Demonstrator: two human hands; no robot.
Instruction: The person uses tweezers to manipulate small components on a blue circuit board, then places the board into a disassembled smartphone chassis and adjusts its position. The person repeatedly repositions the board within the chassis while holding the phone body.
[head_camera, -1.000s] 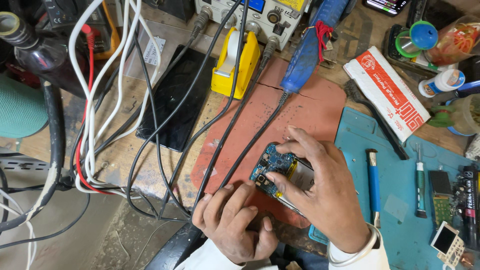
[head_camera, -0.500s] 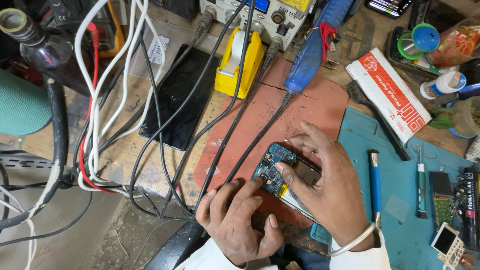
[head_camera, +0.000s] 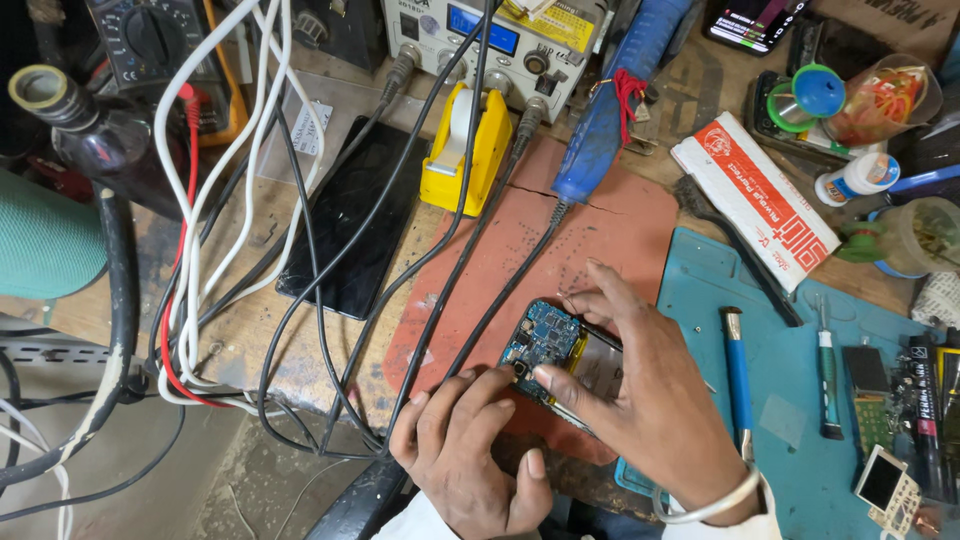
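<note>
An opened phone (head_camera: 560, 355) with a blue circuit board and a metal shield lies on a reddish-brown work mat (head_camera: 610, 240). My right hand (head_camera: 650, 410) covers its right side, thumb and fingers spread around the board's edges. My left hand (head_camera: 470, 455) rests at the mat's near edge, its fingertips touching the lower left corner of the board. Neither hand lifts the phone off the mat; both press on it.
Black cables (head_camera: 440, 260) cross the mat. A black phone screen (head_camera: 345, 220) lies left, a yellow tape dispenser (head_camera: 465, 150) behind. A blue mat (head_camera: 800, 440) on the right carries a blue-handled tool (head_camera: 738, 375), a screwdriver (head_camera: 828, 385) and small parts. A white and red box (head_camera: 760, 205) sits beyond.
The view shifted slightly. My right hand's fingers spread wider over the phone, and my left fingertips moved up onto the board's lower left corner.
</note>
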